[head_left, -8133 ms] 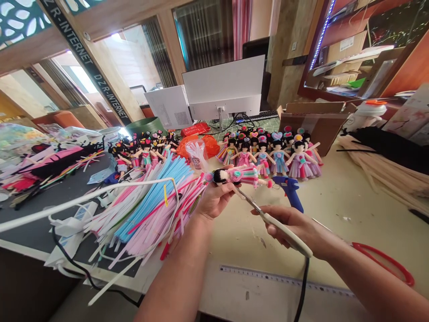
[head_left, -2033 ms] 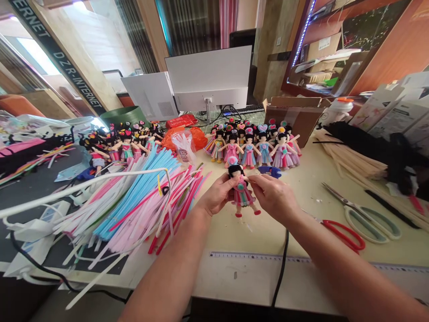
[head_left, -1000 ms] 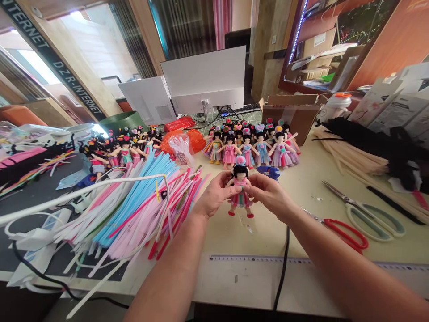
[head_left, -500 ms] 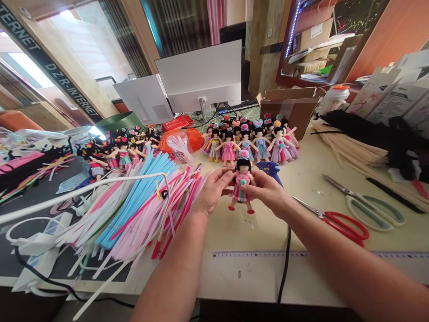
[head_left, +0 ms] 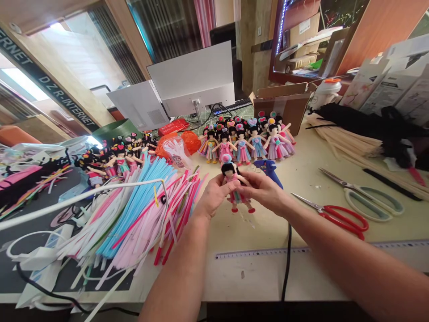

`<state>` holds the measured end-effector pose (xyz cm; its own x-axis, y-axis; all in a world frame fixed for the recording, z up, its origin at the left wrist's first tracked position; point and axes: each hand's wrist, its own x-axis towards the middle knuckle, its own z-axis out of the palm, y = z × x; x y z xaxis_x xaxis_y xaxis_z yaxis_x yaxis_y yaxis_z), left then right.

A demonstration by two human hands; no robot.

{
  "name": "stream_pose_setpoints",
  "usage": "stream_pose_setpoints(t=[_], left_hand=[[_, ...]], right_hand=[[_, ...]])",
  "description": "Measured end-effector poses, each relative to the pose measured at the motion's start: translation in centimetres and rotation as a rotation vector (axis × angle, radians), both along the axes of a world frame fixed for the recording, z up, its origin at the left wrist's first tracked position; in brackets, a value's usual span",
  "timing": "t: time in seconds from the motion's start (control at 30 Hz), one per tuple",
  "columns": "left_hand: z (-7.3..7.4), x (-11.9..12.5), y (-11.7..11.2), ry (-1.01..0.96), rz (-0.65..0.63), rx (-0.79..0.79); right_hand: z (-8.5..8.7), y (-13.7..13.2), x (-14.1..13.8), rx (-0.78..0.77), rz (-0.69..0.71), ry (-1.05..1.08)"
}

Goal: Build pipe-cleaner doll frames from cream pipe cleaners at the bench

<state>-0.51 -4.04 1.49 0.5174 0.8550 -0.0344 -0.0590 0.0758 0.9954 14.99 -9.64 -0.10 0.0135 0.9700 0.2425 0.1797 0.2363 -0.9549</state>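
Observation:
A small pipe-cleaner doll (head_left: 231, 179) with black hair, a pink bun and a pink dress stands upright between both my hands, just above the beige table (head_left: 254, 232). My left hand (head_left: 214, 197) is closed on its left side. My right hand (head_left: 264, 190) pinches the doll's body from the right. Its red feet hang free below my fingers.
A heap of pink, blue and white pipe cleaners (head_left: 140, 210) lies left. Rows of finished dolls (head_left: 244, 141) stand behind, with more dolls (head_left: 117, 156) at the left. A blue glue gun (head_left: 268, 170), red scissors (head_left: 335, 214) and pale scissors (head_left: 365, 199) lie right; a ruler (head_left: 301, 250) runs along the front.
The scissors that my right hand held eight seconds ago now lie on the table. Both hands have since kept hold of the doll, now upright and slightly tilted left.

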Motion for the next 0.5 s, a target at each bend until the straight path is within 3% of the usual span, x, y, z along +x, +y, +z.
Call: stream_pose_setpoints(t=[0.2, 0.37, 0.5], left_hand=[[-0.4, -0.7, 1.4, -0.162, 0.236, -0.072], [-0.1, -0.8, 1.6, -0.251, 0.294, -0.124], [-0.1, -0.4, 1.2, -0.274, 0.269, -0.133]], right_hand=[[-0.6, 0.5, 0.8, 0.024, -0.135, -0.022], [-0.9, 0.2, 0.7, 0.077, -0.200, -0.175], [-0.6, 0.0, 0.6, 0.159, -0.299, -0.293]])
